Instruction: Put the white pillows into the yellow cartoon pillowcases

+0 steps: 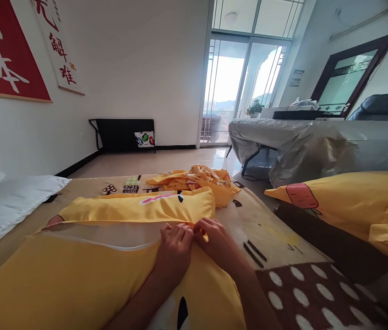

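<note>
A yellow pillowcase (77, 275) with a white pillow (111, 236) showing through its open slit lies across the bed in front of me. My left hand (175, 250) and my right hand (216, 240) meet at the right end of that opening. Both pinch the yellow fabric edge there with curled fingers. Whether a zipper pull sits between the fingertips I cannot make out.
A crumpled yellow cover (197, 181) lies further up the bed. Another yellow pillow (358, 206) rests at the right. White pillows (4, 201) lie at the left. A plastic-covered table (283, 133) stands beyond, before glass balcony doors (242, 87).
</note>
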Demonstrator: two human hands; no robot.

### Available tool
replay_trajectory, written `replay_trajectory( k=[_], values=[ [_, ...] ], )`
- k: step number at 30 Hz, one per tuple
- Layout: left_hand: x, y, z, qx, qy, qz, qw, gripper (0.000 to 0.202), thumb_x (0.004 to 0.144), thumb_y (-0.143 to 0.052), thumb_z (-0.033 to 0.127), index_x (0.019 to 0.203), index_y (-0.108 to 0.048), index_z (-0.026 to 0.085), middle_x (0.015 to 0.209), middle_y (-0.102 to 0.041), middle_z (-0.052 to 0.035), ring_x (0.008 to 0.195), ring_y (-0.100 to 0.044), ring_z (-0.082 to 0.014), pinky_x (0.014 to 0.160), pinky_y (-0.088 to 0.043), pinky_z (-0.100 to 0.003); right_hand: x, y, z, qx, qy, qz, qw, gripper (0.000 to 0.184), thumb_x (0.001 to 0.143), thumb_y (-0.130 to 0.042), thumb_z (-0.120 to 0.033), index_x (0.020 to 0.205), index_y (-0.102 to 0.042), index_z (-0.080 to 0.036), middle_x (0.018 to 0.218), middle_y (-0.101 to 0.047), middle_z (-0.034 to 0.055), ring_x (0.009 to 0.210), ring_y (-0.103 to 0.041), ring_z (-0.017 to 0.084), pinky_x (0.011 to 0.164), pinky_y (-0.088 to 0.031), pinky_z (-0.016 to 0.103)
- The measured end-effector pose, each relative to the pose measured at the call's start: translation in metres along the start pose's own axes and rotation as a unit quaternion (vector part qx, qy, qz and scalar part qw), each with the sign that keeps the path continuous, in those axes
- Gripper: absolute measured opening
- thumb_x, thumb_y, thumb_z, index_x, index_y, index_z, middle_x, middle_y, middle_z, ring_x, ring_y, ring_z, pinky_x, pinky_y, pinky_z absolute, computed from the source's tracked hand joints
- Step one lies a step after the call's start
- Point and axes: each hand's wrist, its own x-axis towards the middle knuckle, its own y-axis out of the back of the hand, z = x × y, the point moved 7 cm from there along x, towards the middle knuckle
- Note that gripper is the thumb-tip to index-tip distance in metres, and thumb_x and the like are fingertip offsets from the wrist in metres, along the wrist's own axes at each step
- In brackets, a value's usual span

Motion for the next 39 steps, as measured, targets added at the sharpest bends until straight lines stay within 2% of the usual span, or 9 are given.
replay_trajectory(
  k=[4, 8, 11, 14, 18, 22, 30, 36, 39],
  values=[
    [0.005, -0.005, 0.005, 0.035, -0.024, -0.043, 0.998, 0.024, 0.085, -0.038, 0.000, 0.084, -0.055, 0.017, 0.084, -0.067, -0.0039, 0.079, -0.060, -0.0169, 0.076, -0.029, -0.033, 0.001, -0.005, 0.005, -0.022, -0.004, -0.005, 1.000, 0.014, 0.086, -0.050, -0.013, 0.074, -0.057, -0.018, 0.078, -0.063, 0.0032, 0.073, -0.055, 0.015, 0.067, -0.037, 0.026],
    [0.023, -0.007, 0.014, 0.108, -0.050, -0.147, 0.982, 0.024, 0.079, -0.039, -0.001, 0.078, -0.055, 0.017, 0.071, -0.063, -0.0046, 0.067, -0.059, -0.0185, 0.073, -0.031, -0.035, -0.001, 0.007, 0.002, -0.035, 0.024, -0.003, 0.999, 0.016, 0.089, -0.049, -0.016, 0.074, -0.056, -0.017, 0.076, -0.061, 0.0030, 0.070, -0.051, 0.015, 0.066, -0.036, 0.026],
    [0.033, -0.003, 0.015, 0.132, -0.030, -0.244, 0.960, 0.021, 0.083, -0.040, 0.003, 0.081, -0.057, 0.016, 0.073, -0.065, -0.0051, 0.067, -0.061, -0.0191, 0.073, -0.032, -0.035, -0.004, 0.016, -0.002, -0.009, 0.028, 0.001, 1.000, 0.013, 0.088, -0.052, -0.016, 0.076, -0.057, -0.017, 0.079, -0.061, 0.0024, 0.072, -0.052, 0.015, 0.068, -0.037, 0.026],
    [0.038, 0.008, 0.013, 0.142, 0.004, -0.284, 0.948, 0.021, 0.088, -0.039, 0.011, 0.082, -0.058, 0.017, 0.075, -0.067, -0.0057, 0.068, -0.062, -0.0196, 0.074, -0.033, -0.035, -0.006, 0.022, -0.006, 0.014, 0.037, 0.006, 0.999, 0.011, 0.087, -0.054, -0.016, 0.077, -0.057, -0.018, 0.079, -0.062, 0.0020, 0.074, -0.052, 0.015, 0.070, -0.038, 0.026],
    [0.042, 0.023, 0.008, 0.155, 0.060, -0.283, 0.945, 0.027, 0.092, -0.035, 0.017, 0.078, -0.059, 0.017, 0.070, -0.068, -0.0064, 0.065, -0.062, -0.0190, 0.074, -0.035, -0.034, -0.008, 0.028, -0.009, 0.010, 0.048, 0.013, 0.999, 0.010, 0.086, -0.055, -0.013, 0.077, -0.057, -0.017, 0.079, -0.062, 0.0018, 0.074, -0.053, 0.015, 0.071, -0.038, 0.027],
    [0.046, 0.039, 0.001, 0.175, 0.072, -0.278, 0.942, 0.028, 0.092, -0.037, 0.019, 0.076, -0.060, 0.017, 0.068, -0.068, -0.0073, 0.065, -0.061, -0.0200, 0.072, -0.035, -0.034, -0.009, 0.033, -0.010, 0.007, 0.056, 0.021, 0.998, 0.010, 0.085, -0.055, -0.012, 0.076, -0.056, -0.018, 0.078, -0.062, 0.0014, 0.073, -0.052, 0.015, 0.070, -0.038, 0.027],
    [0.034, 0.086, -0.047, 0.110, 0.184, -0.242, 0.946, 0.023, 0.087, -0.048, 0.023, 0.069, -0.062, 0.018, 0.069, -0.068, -0.0049, 0.064, -0.058, -0.0175, 0.061, -0.033, -0.028, -0.013, 0.038, -0.009, 0.013, 0.093, 0.034, 0.995, 0.014, 0.079, -0.051, -0.009, 0.072, -0.058, -0.018, 0.071, -0.060, 0.0001, 0.067, -0.051, 0.013, 0.068, -0.040, 0.026],
    [0.026, 0.102, -0.054, 0.118, 0.180, -0.226, 0.950, 0.023, 0.088, -0.049, 0.025, 0.073, -0.065, 0.018, 0.071, -0.069, -0.0049, 0.069, -0.060, -0.0188, 0.068, -0.037, -0.030, -0.012, 0.031, -0.010, 0.004, 0.111, 0.042, 0.993, 0.015, 0.079, -0.050, -0.009, 0.073, -0.060, -0.020, 0.079, -0.061, 0.0013, 0.075, -0.055, 0.014, 0.072, -0.043, 0.028],
    [0.023, 0.103, -0.054, 0.144, 0.155, -0.209, 0.955, 0.023, 0.089, -0.047, 0.023, 0.074, -0.064, 0.017, 0.069, -0.069, -0.0059, 0.068, -0.060, -0.0200, 0.071, -0.038, -0.032, -0.014, 0.028, -0.026, -0.050, 0.133, 0.088, 0.986, 0.018, 0.078, -0.050, -0.008, 0.082, -0.063, -0.020, 0.096, -0.062, 0.0063, 0.091, -0.057, 0.019, 0.082, -0.044, 0.035]
  ],
)
